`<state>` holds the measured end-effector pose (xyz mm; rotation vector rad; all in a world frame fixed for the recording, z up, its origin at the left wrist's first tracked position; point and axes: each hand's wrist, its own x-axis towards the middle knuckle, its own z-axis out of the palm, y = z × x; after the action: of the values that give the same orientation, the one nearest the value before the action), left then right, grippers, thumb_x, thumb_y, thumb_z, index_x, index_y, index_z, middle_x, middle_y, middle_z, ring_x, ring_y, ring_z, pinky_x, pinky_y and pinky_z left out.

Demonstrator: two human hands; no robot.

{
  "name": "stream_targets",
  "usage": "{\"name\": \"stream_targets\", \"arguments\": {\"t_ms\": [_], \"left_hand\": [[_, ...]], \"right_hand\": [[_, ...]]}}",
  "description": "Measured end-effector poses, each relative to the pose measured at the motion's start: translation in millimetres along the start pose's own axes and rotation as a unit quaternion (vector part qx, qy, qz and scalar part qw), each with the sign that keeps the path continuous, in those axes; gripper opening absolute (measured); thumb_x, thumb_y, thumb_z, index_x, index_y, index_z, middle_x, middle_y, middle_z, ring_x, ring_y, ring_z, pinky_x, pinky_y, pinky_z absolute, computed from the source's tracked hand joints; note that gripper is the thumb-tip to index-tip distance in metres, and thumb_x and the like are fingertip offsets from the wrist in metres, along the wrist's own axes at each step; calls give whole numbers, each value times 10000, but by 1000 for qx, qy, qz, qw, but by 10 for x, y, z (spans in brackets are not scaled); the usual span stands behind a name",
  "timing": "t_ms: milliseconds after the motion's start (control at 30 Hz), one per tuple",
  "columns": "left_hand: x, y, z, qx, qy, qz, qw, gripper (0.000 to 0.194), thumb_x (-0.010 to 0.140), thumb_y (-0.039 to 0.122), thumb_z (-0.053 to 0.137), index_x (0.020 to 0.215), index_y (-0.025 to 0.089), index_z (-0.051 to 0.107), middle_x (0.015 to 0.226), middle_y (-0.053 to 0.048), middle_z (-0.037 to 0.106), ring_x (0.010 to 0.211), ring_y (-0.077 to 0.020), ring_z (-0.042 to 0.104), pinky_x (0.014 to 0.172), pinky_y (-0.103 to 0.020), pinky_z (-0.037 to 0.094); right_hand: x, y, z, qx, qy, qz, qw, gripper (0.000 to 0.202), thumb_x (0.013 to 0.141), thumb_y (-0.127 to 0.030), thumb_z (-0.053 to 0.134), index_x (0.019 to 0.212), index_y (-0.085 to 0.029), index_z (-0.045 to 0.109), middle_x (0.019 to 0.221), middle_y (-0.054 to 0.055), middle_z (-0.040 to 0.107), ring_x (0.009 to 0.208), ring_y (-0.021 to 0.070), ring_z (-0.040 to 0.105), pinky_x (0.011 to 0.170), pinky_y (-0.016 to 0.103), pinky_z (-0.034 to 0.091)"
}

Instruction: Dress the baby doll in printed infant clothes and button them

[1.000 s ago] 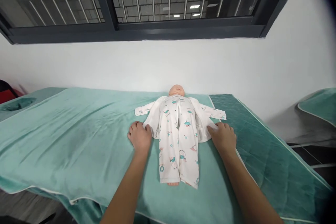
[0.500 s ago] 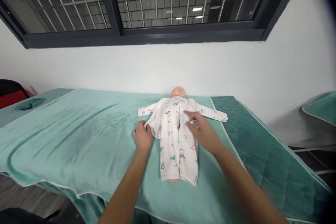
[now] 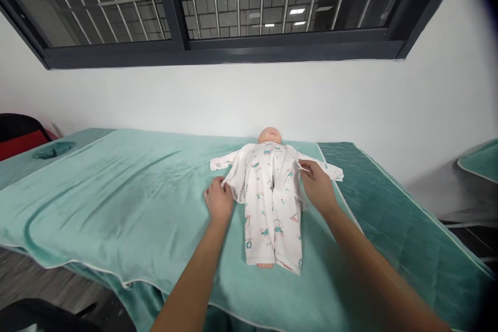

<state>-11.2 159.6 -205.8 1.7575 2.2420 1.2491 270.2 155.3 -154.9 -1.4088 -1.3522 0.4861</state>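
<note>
A doll [image 3: 270, 135] lies on its back, head toward the wall, dressed in a white printed garment [image 3: 264, 202] with both sleeves spread sideways. The garment's front has a narrow gap down the chest, and a bit of the doll's foot shows below the hem. My left hand [image 3: 219, 198] pinches the loose edge of the garment at the left side. On the right, my right hand [image 3: 317, 184] has its thumb and fingers closed at the garment's side, just below the right sleeve.
A light green blanket [image 3: 116, 192] covers the bed, with a darker green quilted cover [image 3: 389, 207] at the right. Behind stands a white wall below a barred window. A red and black chair [image 3: 23, 137] is at the far left.
My right hand has moved from over the chest to the garment's right side and closed there. My left hand keeps its hold. The view has shifted slightly.
</note>
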Motion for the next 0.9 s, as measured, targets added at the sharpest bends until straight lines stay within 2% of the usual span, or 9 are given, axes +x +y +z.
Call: {"name": "stream_targets", "arguments": {"t_ms": [133,233,300,433,533,667,767,833,900], "left_hand": [[-4,5,-8,1,0,-1,1000,225,895,237,431,1068,207,572,947,-84,689,978,-264,633,981,-445,379],[-13,9,-13,1,1,0,1000,237,898,238,421,1073,203,576,954,-90,691,971,-270,628,978,-451,377],[-17,11,-13,1,2,0,1000,242,899,238,418,1077,199,577,964,-95,692,974,-276,625,976,-456,375],[-17,11,-9,-1,-1,0,1000,237,899,237,422,1074,197,576,974,-93,693,978,-278,622,972,-457,369],[-16,9,-1,1,-1,3,1000,229,900,239,427,1071,202,577,987,-87,693,985,-276,620,967,-452,368],[-23,11,11,7,5,-4,1000,219,894,234,438,1054,212,586,971,-75,696,984,-263,625,971,-431,367],[-26,14,18,7,10,-1,1000,219,893,232,435,1047,214,590,965,-72,699,980,-258,627,974,-425,365],[-22,20,18,4,9,1,1000,224,893,232,433,1052,213,590,972,-73,700,982,-262,627,977,-429,364],[-15,30,10,2,7,-1,1000,230,890,230,436,1058,211,592,977,-78,701,991,-267,627,977,-432,364]], "right_hand": [[322,92,138,2,-22,10,1000,337,864,-327,472,1145,-185,593,1230,137,662,1186,265,601,1059,486,412],[439,-53,259,19,-42,-3,999,378,885,-347,460,1208,-189,575,1290,124,643,1208,241,594,1076,456,407],[470,-196,324,17,-80,-33,996,379,903,-366,459,1228,-213,582,1320,92,632,1230,226,581,1089,437,402],[411,-382,383,-58,-133,-115,983,384,914,-379,498,1252,-229,601,1366,68,605,1297,241,525,1128,456,366],[198,-393,376,-85,-121,-160,976,418,934,-369,497,1321,-223,560,1409,74,569,1348,243,477,1147,466,353],[-305,-350,319,-113,-112,-237,958,428,962,-325,475,1382,-245,489,1523,62,442,1450,240,333,1193,499,286],[-672,-326,245,-132,-90,-218,963,407,963,-320,485,1366,-256,490,1552,53,395,1468,244,293,1184,500,314],[-854,-312,192,-136,-66,-184,971,398,968,-325,482,1361,-256,487,1542,57,405,1442,247,342,1158,493,360],[-987,-298,141,-135,-60,-167,975,386,975,-316,470,1356,-257,489,1489,62,475,1385,241,425,1122,477,409]]}}
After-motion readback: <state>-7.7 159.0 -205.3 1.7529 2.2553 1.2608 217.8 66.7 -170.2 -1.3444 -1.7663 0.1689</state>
